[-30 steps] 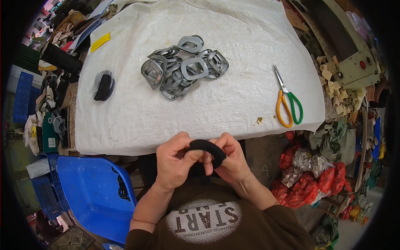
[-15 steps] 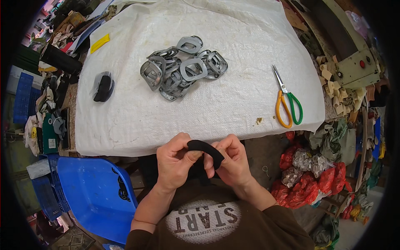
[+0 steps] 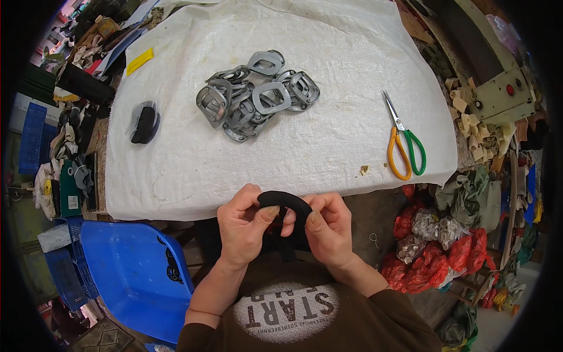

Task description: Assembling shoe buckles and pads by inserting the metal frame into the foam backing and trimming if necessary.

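A curved black piece [image 3: 285, 201], soft-looking and like fabric, arches between my two hands just off the table's near edge. My left hand [image 3: 243, 226] pinches its left end between thumb and fingers. The other end is gripped by my right hand [image 3: 329, 226], the thumb pressed on its near side. Whether the piece covers something inside cannot be seen. Beyond my hands, a pile of grey ring-shaped frames [image 3: 271, 97] lies on the white woven sheet [image 3: 328, 152]. Scissors [image 3: 400, 138] with one orange and one green handle rest at the right, points away from me.
At the sheet's left lie a black curved piece with clear plastic [image 3: 145, 123] and a yellow strip [image 3: 139, 61]. A blue tub [image 3: 132, 276] with several dark rings stands at lower left. Red plastic bags [image 3: 425, 267] fill the floor at right. A greenish machine [image 3: 498, 97] borders the far right.
The black piece has shifted slightly left and is spread into a wider arch. My right thumb has come round onto its near face, and both hands have moved a little.
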Demonstrator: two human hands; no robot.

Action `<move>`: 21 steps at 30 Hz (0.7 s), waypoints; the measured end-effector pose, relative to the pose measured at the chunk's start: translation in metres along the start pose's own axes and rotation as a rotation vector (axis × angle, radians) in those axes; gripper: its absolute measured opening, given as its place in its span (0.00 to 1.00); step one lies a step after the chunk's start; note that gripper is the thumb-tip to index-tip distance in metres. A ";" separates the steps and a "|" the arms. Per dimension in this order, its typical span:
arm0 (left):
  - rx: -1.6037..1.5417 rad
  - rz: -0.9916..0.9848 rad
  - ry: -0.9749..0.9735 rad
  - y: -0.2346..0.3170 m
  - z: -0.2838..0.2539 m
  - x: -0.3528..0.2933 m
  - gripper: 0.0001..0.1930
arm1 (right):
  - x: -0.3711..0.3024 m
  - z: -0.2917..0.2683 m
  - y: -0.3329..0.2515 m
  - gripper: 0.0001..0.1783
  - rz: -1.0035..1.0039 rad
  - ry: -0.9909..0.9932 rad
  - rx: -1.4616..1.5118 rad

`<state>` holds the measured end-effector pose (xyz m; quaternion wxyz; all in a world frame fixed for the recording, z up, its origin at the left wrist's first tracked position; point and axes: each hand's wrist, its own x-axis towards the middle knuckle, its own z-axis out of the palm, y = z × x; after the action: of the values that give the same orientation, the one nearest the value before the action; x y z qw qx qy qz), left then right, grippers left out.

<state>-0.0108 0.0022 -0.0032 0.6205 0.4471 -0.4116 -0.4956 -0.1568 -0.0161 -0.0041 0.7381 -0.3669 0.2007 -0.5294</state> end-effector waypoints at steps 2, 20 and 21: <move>-0.005 0.010 -0.027 0.000 -0.001 0.001 0.07 | 0.001 -0.001 -0.002 0.08 0.076 0.004 0.092; -0.052 -0.107 -0.077 0.026 0.008 0.003 0.09 | 0.013 -0.008 -0.007 0.08 0.344 -0.175 0.432; -0.050 -0.104 -0.072 0.026 0.008 0.004 0.09 | 0.013 -0.006 -0.010 0.08 0.314 -0.113 0.322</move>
<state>-0.0110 -0.0005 0.0241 0.5895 0.4342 -0.3975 -0.5531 -0.1628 -0.0324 0.0006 0.8705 -0.2378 0.1265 -0.4120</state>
